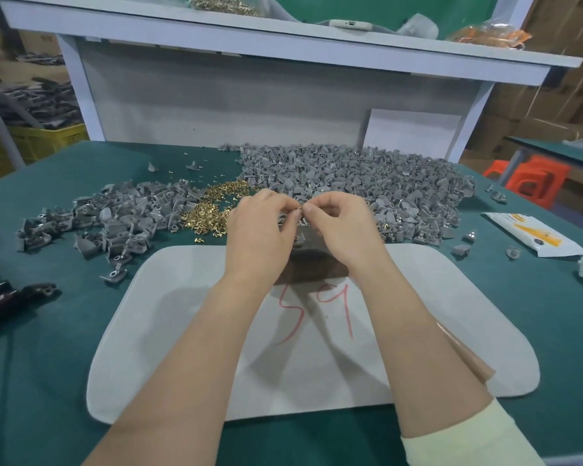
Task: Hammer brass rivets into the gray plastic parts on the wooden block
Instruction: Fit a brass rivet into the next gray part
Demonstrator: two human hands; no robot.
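My left hand (261,230) and my right hand (342,227) meet fingertip to fingertip above the dark wooden block (312,265). Between the tips sits a small brass rivet (300,206), pinched together with what looks like a gray plastic part; which hand holds which I cannot tell. Another gray part (299,237) lies on the block's top, partly hidden by my hands. A heap of loose brass rivets (212,206) lies just left of my left hand. No hammer is in view.
A big pile of gray plastic parts (367,183) fills the table behind the block; a smaller pile (115,216) lies left. The block stands on a white mat (182,331) marked "59". A white and yellow packet (532,237) lies right, a dark tool (21,294) left.
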